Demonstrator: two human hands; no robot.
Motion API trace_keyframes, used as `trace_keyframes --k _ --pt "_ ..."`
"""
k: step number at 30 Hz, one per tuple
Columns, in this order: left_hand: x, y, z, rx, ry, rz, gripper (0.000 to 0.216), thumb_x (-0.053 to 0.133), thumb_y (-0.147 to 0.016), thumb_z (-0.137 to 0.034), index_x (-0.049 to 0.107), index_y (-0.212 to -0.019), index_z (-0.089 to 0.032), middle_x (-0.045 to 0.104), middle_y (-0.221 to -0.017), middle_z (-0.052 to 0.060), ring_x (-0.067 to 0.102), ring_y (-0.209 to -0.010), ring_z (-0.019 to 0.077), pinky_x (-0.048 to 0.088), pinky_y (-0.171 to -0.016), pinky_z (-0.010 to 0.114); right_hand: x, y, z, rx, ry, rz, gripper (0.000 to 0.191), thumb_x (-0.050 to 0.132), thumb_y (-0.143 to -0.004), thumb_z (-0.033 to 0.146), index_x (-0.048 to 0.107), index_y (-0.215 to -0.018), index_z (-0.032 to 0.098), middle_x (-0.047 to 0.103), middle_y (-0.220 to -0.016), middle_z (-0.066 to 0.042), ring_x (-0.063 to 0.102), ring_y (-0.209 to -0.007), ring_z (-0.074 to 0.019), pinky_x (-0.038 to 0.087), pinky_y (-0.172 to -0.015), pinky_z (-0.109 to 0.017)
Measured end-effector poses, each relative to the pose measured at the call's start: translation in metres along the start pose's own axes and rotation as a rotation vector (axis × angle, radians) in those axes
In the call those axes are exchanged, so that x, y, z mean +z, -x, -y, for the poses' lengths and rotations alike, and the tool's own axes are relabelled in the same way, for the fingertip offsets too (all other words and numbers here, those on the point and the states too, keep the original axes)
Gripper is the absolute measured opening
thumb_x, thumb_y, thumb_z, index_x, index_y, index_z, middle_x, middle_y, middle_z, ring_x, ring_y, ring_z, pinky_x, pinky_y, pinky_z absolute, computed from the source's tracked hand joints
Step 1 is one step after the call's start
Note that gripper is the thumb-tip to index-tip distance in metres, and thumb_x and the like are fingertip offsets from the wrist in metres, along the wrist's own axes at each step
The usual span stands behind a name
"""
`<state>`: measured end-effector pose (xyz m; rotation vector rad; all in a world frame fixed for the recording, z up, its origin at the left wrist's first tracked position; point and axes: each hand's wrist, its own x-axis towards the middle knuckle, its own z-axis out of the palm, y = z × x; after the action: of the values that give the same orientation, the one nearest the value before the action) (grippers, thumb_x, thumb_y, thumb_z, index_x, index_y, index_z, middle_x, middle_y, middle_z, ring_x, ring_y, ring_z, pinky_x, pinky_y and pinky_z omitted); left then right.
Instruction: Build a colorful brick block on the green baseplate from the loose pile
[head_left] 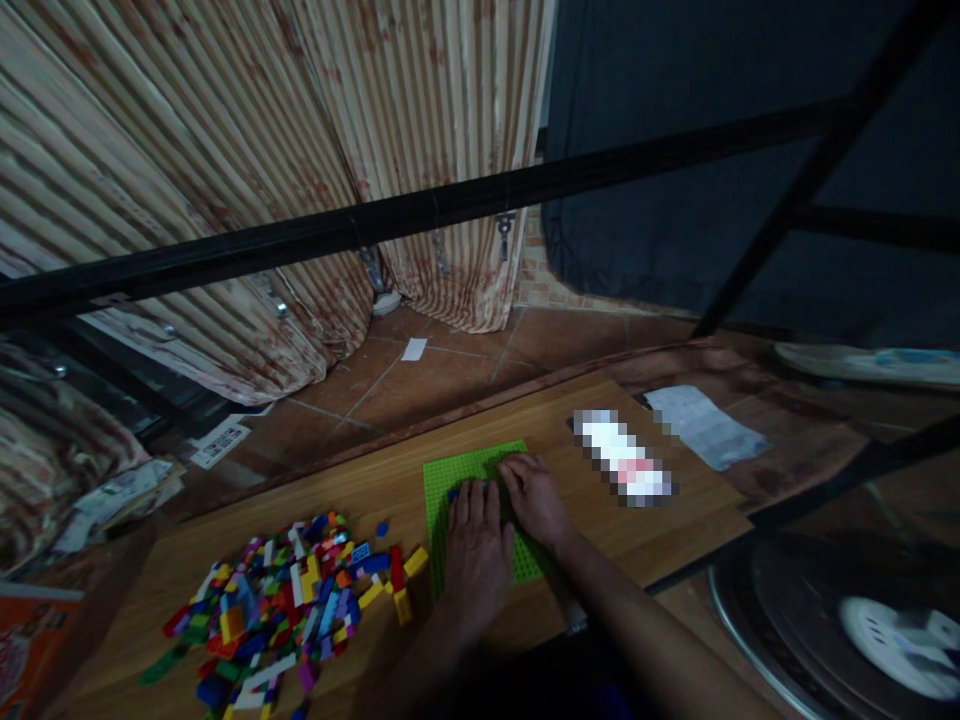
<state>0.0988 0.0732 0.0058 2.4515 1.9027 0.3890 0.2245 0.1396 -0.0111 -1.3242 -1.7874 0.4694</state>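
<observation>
A bright green studded baseplate (437,480) lies on the wooden board. My left hand (480,548) rests on it, its fingers laid out over a dark blue piece (484,488) that shows only in part at the fingertips. Beside it, over the plate's right side, my right hand (536,498) has its fingers curled and pressed together. Whatever they hold, if anything, is hidden. To the left of the plate, a heap of mixed toy bricks (289,590) spreads over the board, with yellow and red bricks (397,568) lying nearest to my left hand.
The wooden board (375,470) lies on a brown cloth. A blurred-out bright phone-shaped object (622,455) and a crumpled whitish sheet (705,425) are on the right. Beyond stand a dark metal bar (420,208) and striped curtains (427,100). A round dark object (817,610) sits lower right.
</observation>
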Motion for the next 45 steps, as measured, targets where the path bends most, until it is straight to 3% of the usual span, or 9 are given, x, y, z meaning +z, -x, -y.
trace_keyframes --k 16,24,34,45 --pt "-0.002 -0.006 -0.006 0.068 -0.083 0.012 0.048 0.043 -0.090 -0.023 0.050 -0.135 -0.009 0.053 -0.138 0.016 0.040 -0.134 0.0353 0.034 -0.111 0.052 0.000 0.001 0.003 0.013 0.024 0.027 0.032 0.038 -0.096 0.030 0.066 -0.083 0.022 0.066 -0.093 -0.008 0.056 -0.092 -0.0221 0.046 -0.086 -0.038" --pt "0.005 -0.002 -0.003 0.085 -0.116 -0.099 0.046 0.042 -0.091 -0.021 0.050 -0.134 -0.006 0.053 -0.136 0.018 0.042 -0.132 0.0337 0.039 -0.108 0.050 -0.002 0.000 0.006 -0.024 0.038 0.019 0.028 0.041 -0.096 0.025 0.064 -0.080 0.020 0.065 -0.090 -0.007 0.055 -0.090 -0.0205 0.045 -0.085 -0.036" --pt "0.004 0.004 -0.001 -0.009 -0.080 -0.067 0.053 0.039 -0.092 -0.028 0.039 -0.143 -0.012 0.042 -0.148 0.016 0.035 -0.139 0.0303 0.027 -0.113 0.057 -0.002 -0.001 0.006 -0.064 0.060 -0.013 0.026 0.045 -0.094 0.024 0.064 -0.076 0.021 0.065 -0.085 -0.005 0.055 -0.085 -0.0196 0.043 -0.083 -0.036" --pt "0.002 0.024 0.009 -0.134 -0.068 -0.070 0.063 0.039 -0.093 -0.042 0.035 -0.144 -0.006 0.038 -0.149 0.021 0.032 -0.140 0.0333 0.024 -0.113 0.059 -0.003 -0.001 0.002 -0.066 0.012 -0.011 0.025 0.045 -0.093 0.026 0.066 -0.080 0.021 0.067 -0.086 -0.006 0.057 -0.087 -0.0203 0.044 -0.084 -0.036"
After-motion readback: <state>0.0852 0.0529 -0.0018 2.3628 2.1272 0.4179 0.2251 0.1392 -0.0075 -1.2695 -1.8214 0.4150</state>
